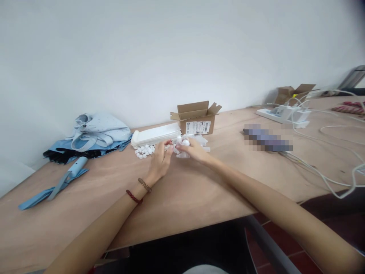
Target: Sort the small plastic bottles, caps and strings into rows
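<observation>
Right hand (196,150): grip closed on small white piece (185,142), over worktop (182,198), before carton (196,123). Left hand (162,160): half curled nearby; any hold indiscernible. Loose white bits (144,151): heaped alongside. Handling advice: pinch lightly, steady with left fingertips, stay low.

A small white piece (185,142) is held toward the surface's (185,194) far edge, beside white bits (145,151) and translucent pieces (202,140).

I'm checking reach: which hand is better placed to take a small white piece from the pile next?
Probably the left hand: it is beside the white pile, while the right hand is farther off.
</observation>
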`<state>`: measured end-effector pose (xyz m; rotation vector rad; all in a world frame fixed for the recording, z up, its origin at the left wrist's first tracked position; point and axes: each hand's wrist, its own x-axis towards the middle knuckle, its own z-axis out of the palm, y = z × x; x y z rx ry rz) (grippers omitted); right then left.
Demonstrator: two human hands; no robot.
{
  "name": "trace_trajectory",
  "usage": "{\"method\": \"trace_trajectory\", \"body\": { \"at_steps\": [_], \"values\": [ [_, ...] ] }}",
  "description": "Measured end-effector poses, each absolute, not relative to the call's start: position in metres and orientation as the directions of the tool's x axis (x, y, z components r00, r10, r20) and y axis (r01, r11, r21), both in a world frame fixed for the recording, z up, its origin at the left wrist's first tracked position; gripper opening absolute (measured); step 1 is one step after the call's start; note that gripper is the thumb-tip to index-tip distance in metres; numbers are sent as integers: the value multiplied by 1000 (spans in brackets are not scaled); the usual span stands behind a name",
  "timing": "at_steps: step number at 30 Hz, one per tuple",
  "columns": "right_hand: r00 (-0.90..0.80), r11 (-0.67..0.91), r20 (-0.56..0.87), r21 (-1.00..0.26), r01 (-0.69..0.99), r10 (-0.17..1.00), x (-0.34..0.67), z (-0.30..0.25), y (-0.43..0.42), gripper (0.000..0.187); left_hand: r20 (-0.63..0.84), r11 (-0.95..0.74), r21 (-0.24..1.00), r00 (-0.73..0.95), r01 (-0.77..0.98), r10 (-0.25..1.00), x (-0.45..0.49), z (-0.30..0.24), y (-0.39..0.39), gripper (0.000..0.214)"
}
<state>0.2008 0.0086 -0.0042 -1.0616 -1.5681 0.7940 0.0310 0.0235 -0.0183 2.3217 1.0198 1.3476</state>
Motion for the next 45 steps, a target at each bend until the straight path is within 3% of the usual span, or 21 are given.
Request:
{"method": "trace_trajectory", "body": {
  "at_steps": [3, 8, 11, 15, 19, 28, 32, 36, 39, 42, 45],
  "values": [
    [-242, 408, 363, -896, 174, 900, 186, -2, -5, 19, 619, -699, 565, 335, 438, 710, 24, -17, 20, 32],
    [-270, 361, 302, -910, 204, 914, 190, -1, -10, 18, 656, -749, 526, 368, 404, 659, 28, -8, 12, 24],
    [-331, 364, 280, -904, 224, 901, 194, -1, -11, 18, 627, -703, 585, 325, 405, 709, 29, -4, 9, 20],
    [-307, 480, 394, -827, 292, 866, 192, -7, -13, 21, 517, -593, 693, 291, 410, 805, 24, 2, 10, 15],
    [-269, 536, 469, -789, 301, 841, 185, -18, -15, 30, 459, -616, 663, 419, 426, 784, 13, 6, 10, 11],
    [-277, 486, 415, -827, 282, 867, 178, -37, -11, 26, 357, -587, 728, 534, 356, 766, 10, -2, 6, 13],
    [-277, 433, 363, -863, 261, 890, 182, -42, -5, 43, 334, -570, 747, 549, 342, 766, 17, -6, 4, 14],
    [-273, 441, 370, -855, 274, 888, 184, -41, -5, 44, 332, -632, 661, 598, 405, 730, 18, -2, 1, 17],
    [-303, 527, 434, -753, 394, 848, 186, -36, -8, 27, 419, -734, 489, 611, 471, 672, 14, 2, 0, 22],
    [-381, 610, 486, -516, 601, 787, 190, -29, -11, 21, 542, -805, 278, 605, 525, 582, 11, 1, 0, 27],
    [-449, 589, 467, -208, 781, 761, 195, -21, -11, 23, 554, -803, 266, 597, 533, 580, 13, -2, -3, 27]
  ]
}}
